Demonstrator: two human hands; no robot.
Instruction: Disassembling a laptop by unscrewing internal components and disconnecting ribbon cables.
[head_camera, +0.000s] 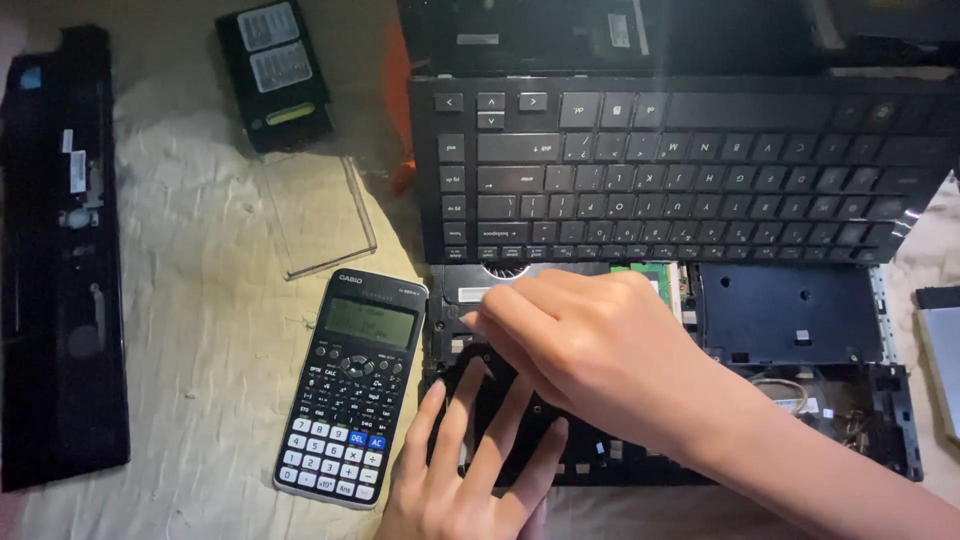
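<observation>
An opened black laptop base (800, 320) lies in front of me, its detached keyboard (680, 170) resting upside down across its far half. My left hand (470, 470) lies flat with fingers spread on the base's near left corner. My right hand (590, 340) reaches in from the right above it, fingers bunched near the fan opening (503, 270); whether they pinch something is hidden. A green circuit board (660, 275) shows behind the right hand.
A black scientific calculator (350, 385) lies left of my hands on the cream cloth (200, 330). A clear plastic cover (318, 215) and a black battery pack (275, 75) lie further back. A long black panel (60, 260) runs along the left edge.
</observation>
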